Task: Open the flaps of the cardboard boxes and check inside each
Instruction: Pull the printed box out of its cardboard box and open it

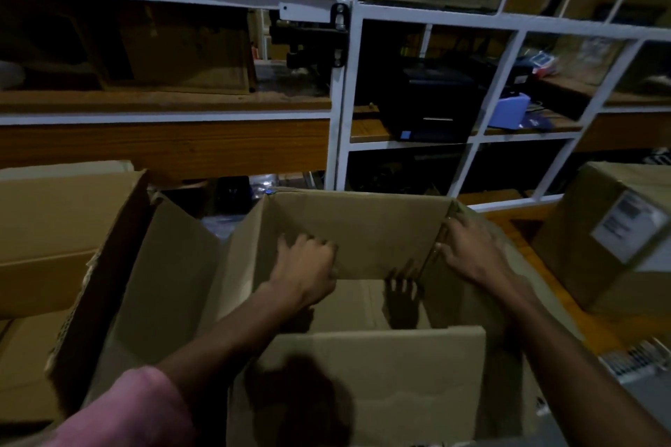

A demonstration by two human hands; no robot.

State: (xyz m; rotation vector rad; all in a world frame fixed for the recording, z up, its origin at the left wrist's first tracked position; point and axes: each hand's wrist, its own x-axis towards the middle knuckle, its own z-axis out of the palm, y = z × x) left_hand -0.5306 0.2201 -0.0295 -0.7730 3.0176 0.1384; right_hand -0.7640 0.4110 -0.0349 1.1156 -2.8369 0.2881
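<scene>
Cardboard fills the lower half of the view: a plain brown corrugated cardboard box [363, 301] sits open directly below the camera, its 4 flaps spread. The far flap [359, 229] stands upright, creased and matte; the near flap [370, 374] rises toward the camera, a dark shadow across it; the left flap [170, 272] angles outward. The visible part of the box floor shows only bare board and a hand-shaped shadow.

The left hand [305, 268], reaching from a pink sleeve [138, 406], presses on the inner face of the far flap with fingers curled loosely, not closed around anything. The right hand [468, 250] grasps the far right corner of the box, fingers wrapped over the edge where the far flap meets the right side.

A second open brown cardboard box [54, 247] stands touching the left flap. A closed brown carton with a white paper label [617, 239] rests well apart to the right on an orange wooden surface [566, 301]. Behind, white metal shelving [341, 112] holds more cartons and a black boxy machine [432, 102]
</scene>
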